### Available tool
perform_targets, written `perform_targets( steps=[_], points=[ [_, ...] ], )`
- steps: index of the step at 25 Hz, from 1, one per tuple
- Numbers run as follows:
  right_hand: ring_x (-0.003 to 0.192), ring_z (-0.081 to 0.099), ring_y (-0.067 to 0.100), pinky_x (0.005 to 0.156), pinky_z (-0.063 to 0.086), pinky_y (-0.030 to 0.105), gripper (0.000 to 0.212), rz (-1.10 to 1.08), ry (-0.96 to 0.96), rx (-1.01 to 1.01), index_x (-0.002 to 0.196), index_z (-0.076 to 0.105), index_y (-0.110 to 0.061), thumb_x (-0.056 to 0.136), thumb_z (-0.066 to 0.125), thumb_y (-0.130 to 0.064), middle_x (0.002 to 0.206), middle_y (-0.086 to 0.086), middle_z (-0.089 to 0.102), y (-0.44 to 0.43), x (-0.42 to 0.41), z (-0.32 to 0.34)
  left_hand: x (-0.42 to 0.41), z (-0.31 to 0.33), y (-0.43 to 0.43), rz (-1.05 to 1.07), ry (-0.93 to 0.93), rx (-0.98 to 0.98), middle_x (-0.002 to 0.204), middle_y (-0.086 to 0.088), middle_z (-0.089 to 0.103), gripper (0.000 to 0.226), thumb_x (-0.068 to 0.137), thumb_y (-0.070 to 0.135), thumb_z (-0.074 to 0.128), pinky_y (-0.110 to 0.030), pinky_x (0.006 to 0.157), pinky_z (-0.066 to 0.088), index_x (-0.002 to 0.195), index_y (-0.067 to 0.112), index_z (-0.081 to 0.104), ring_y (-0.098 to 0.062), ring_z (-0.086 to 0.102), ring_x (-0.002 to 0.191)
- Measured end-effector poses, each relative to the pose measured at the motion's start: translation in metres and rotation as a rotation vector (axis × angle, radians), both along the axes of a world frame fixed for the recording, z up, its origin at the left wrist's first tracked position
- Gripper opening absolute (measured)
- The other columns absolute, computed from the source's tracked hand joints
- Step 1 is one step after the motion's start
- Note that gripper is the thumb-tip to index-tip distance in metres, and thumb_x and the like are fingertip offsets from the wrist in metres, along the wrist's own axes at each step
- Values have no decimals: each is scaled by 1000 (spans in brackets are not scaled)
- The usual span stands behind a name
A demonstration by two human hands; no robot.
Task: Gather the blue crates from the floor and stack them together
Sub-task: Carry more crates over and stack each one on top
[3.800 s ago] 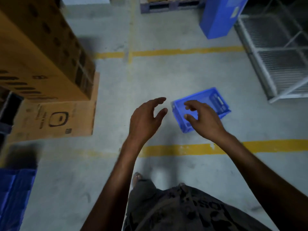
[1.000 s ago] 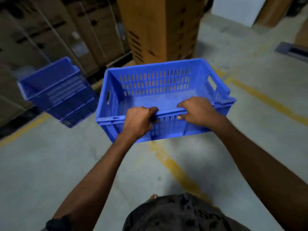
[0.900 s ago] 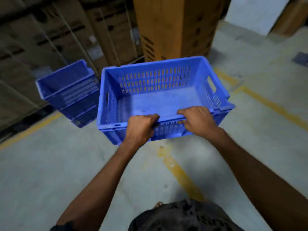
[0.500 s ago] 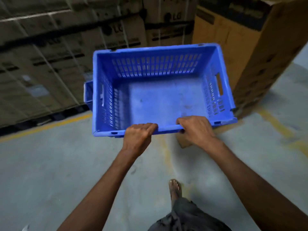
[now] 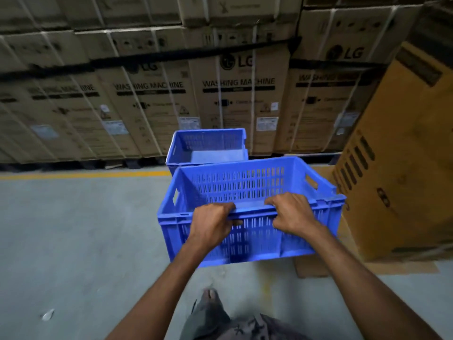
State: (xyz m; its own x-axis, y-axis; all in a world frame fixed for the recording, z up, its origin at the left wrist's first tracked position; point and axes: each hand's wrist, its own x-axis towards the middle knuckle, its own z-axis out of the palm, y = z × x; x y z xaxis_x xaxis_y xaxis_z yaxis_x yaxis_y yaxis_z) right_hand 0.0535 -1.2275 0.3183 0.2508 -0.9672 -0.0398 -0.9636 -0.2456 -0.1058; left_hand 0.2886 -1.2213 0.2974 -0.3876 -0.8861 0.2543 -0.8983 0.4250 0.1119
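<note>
- While both hands clasp its near rim, the held blue crate (image 5: 247, 212) hangs clear of the grey floor (image 5: 73, 241), just right of the frame's centre; its slotted walls and handle cut-outs show, and its far rim tips slightly away from the person
- Left hand (image 5: 212, 223) is closed over the rim at about 9 o'clock of the crate's near wall, fingers curled inside, thumb on the outer face; right hand (image 5: 293, 215) grips the same rim at about 3 o'clock, closed likewise
- At 12 o'clock, beyond the held crate, a second blue crate (image 5: 208, 148) sits open side up; its lower part is hidden behind the held one, so whether it tops a stack I cannot tell
- Behind that, a wall of strapped cardboard cartons (image 5: 235, 94) printed "WASHING MACHINE" runs across the top; a yellow floor line (image 5: 85, 174) runs at 9 o'clock
- At 3 o'clock a tall brown carton (image 5: 402, 168) stands near the held crate's right end; flat cardboard (image 5: 367, 266) lies under it
- At 6 o'clock a bare foot (image 5: 210, 294) shows
</note>
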Motion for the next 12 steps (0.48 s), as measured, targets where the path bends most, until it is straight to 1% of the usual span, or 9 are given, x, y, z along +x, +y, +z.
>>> perform_targets(
  steps=[2,3,7,10,12],
  points=[
    [91,69,28,62,47,32,37,-5,-22,-52,95,67,-27,59,65,-15,79,1,72,-46,16,-6,16,-3,-46,14,-23,-45,67,1,67,45,76,62,74,-29,45,35,78,21,56,-24,68,69],
    [88,69,28,60,45,32,35,-4,-28,-64,92,65,-26,58,65,-15,76,1,71,-73,26,-9,27,-5,-74,16,-33,-69,66,1,67,44,74,61,77,-28,45,35,76,22,56,-24,68,68],
    [83,69,31,56,39,31,31,-31,-46,-110,86,59,-25,57,67,-17,73,3,69,-190,78,-20,79,-10,-200,5,-61,-115,65,0,67,39,70,55,82,-31,45,40,76,22,62,-26,67,66],
    [85,69,33,57,41,31,31,-81,-77,-107,87,61,-25,59,67,-15,75,4,71,-286,118,-28,114,-15,-301,4,-44,-99,65,0,68,36,66,52,87,-30,47,44,78,24,68,-27,68,65],
    [88,70,34,62,47,32,38,-94,-83,-118,96,67,-27,61,69,-13,82,5,74,-343,140,-39,134,-26,-362,11,-16,-93,66,-2,70,34,67,51,87,-30,49,46,81,25,71,-28,69,65]
  ],
)
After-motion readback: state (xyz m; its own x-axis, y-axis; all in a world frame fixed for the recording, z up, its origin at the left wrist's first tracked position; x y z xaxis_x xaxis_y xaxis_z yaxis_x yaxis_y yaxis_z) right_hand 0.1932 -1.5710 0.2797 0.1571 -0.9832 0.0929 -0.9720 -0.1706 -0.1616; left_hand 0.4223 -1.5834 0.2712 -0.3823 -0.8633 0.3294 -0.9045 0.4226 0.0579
